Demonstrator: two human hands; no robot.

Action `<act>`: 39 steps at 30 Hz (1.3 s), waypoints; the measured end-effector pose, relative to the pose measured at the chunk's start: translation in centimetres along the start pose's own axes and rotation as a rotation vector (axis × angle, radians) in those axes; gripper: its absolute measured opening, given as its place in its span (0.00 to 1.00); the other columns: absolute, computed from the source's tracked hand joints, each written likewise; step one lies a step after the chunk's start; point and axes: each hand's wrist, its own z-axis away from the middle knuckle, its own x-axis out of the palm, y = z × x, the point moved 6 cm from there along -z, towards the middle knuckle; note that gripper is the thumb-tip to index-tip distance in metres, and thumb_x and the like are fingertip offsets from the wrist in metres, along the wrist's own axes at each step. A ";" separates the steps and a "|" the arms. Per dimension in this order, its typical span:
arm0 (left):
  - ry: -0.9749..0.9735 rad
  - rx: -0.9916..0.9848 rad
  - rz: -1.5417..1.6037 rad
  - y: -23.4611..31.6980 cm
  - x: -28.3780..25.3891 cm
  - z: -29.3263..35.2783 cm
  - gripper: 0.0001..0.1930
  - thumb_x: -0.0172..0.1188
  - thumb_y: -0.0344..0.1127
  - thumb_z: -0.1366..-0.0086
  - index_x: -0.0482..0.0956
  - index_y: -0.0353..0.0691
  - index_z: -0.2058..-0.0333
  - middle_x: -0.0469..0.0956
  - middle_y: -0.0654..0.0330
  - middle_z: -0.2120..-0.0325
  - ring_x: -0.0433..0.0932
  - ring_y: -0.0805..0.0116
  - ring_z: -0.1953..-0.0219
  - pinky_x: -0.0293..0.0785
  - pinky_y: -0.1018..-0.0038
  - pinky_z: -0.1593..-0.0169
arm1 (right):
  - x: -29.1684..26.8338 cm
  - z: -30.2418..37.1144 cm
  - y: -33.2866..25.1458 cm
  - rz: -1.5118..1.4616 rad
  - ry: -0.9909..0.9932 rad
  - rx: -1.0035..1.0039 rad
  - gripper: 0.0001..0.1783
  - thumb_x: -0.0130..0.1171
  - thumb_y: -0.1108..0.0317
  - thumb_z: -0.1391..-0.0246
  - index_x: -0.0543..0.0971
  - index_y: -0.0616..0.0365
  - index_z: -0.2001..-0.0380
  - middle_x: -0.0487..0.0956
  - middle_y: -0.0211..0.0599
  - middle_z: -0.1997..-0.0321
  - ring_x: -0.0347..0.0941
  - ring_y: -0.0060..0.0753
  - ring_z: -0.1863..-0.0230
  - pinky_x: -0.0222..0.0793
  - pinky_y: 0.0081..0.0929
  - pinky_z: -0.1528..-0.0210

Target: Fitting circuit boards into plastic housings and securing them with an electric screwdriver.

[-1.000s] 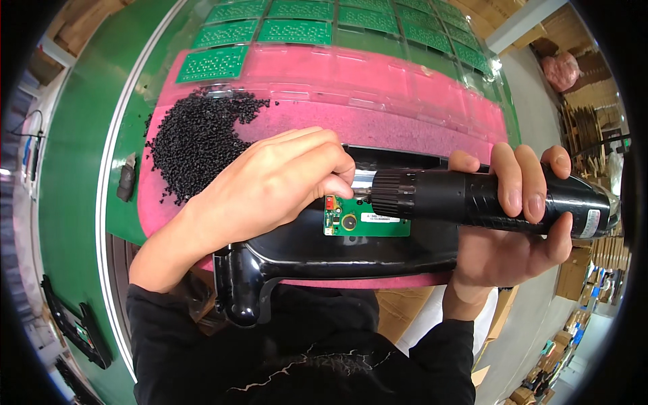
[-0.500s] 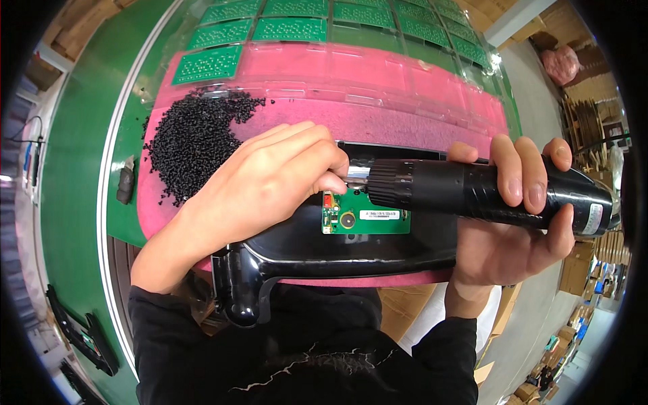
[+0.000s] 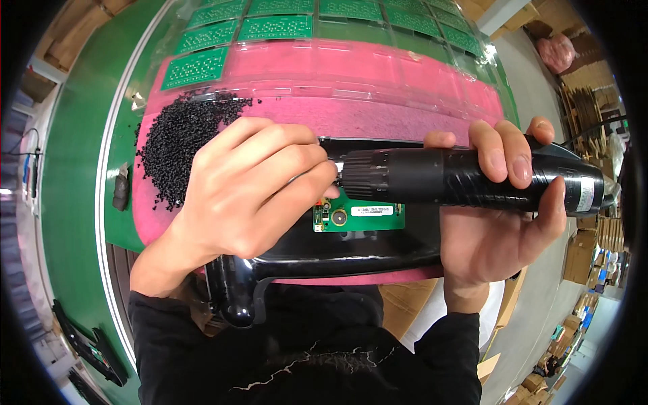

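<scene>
My right hand is wrapped around a black electric screwdriver, which lies nearly level and points left. At the screwdriver's nose, my left hand has its thumb and fingers pinched together by the metal bit. What sits between those fingertips is hidden. Below the tool a green circuit board with a white label lies in a glossy black plastic housing. The housing rests on a pink mat. Just beyond my left hand is a heap of small black screws.
Clear plastic trays with several green circuit boards stand at the far side. A dark lump lies left of the mat on the green table. Another black housing is at the lower left. A cable trails from the screwdriver.
The screwdriver and my right hand have shifted slightly left and up in the picture. My left hand has turned, and its fingers now cover more of the bit.
</scene>
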 end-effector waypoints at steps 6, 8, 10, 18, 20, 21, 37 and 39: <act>-0.025 -0.025 0.034 0.2 -0.4 -0.5 0.13 0.66 0.30 0.62 0.77 0.34 0.74 0.76 0.58 0.75 0.77 0.62 0.70 0.72 0.72 0.70 | 0.6 0.0 -0.8 0.035 -0.137 -0.031 0.23 0.59 0.57 0.48 0.67 0.54 0.52 0.68 0.20 0.73 0.63 0.19 0.67 0.54 0.35 0.50; 0.122 -0.065 0.094 -0.4 -1.3 -0.4 0.12 0.66 0.27 0.64 0.77 0.34 0.75 0.76 0.57 0.76 0.77 0.61 0.73 0.72 0.71 0.72 | 1.2 0.3 -2.2 0.096 -0.130 -0.134 0.21 0.60 0.54 0.49 0.68 0.54 0.58 0.69 0.21 0.78 0.62 0.18 0.76 0.54 0.24 0.63; 0.173 -0.115 0.183 -1.5 -1.5 -0.3 0.12 0.65 0.21 0.63 0.77 0.30 0.75 0.76 0.56 0.77 0.77 0.60 0.75 0.73 0.71 0.72 | 0.9 0.6 -3.7 0.333 -0.127 -0.141 0.22 0.60 0.51 0.49 0.68 0.54 0.59 0.69 0.22 0.79 0.61 0.18 0.79 0.55 0.22 0.66; -0.286 -0.226 0.500 -0.7 2.1 1.1 0.10 0.64 0.21 0.58 0.77 0.34 0.73 0.79 0.60 0.72 0.76 0.65 0.73 0.73 0.74 0.75 | -0.5 -0.4 -3.8 0.558 -0.082 -0.050 0.23 0.55 0.47 0.49 0.67 0.55 0.65 0.66 0.22 0.83 0.58 0.19 0.83 0.53 0.23 0.72; -0.349 -0.198 0.492 -0.3 2.4 1.2 0.09 0.65 0.22 0.57 0.78 0.35 0.74 0.80 0.62 0.71 0.75 0.66 0.74 0.72 0.75 0.76 | -0.3 -0.4 -3.4 0.594 -0.059 -0.059 0.23 0.55 0.46 0.50 0.67 0.55 0.65 0.66 0.22 0.84 0.57 0.19 0.84 0.53 0.24 0.73; -0.387 -0.202 0.500 -0.1 2.6 1.2 0.08 0.65 0.24 0.57 0.78 0.35 0.75 0.81 0.63 0.70 0.74 0.68 0.74 0.72 0.75 0.76 | -0.3 -0.3 -3.3 0.629 -0.036 -0.071 0.23 0.55 0.46 0.51 0.67 0.55 0.66 0.65 0.23 0.84 0.57 0.19 0.84 0.53 0.24 0.73; -0.651 -0.379 0.471 -0.1 3.3 1.9 0.07 0.63 0.34 0.45 0.80 0.39 0.68 0.77 0.61 0.78 0.77 0.61 0.75 0.72 0.69 0.75 | 0.0 -1.2 -0.8 0.732 -0.027 0.015 0.22 0.55 0.48 0.50 0.67 0.56 0.66 0.64 0.23 0.84 0.56 0.18 0.85 0.53 0.23 0.75; -0.630 -0.400 0.495 -0.2 3.2 2.0 0.07 0.63 0.34 0.44 0.80 0.40 0.68 0.78 0.61 0.78 0.77 0.60 0.75 0.72 0.69 0.75 | 0.0 -1.4 -0.5 0.747 -0.034 0.020 0.21 0.54 0.50 0.49 0.68 0.57 0.64 0.64 0.23 0.84 0.56 0.18 0.85 0.54 0.23 0.74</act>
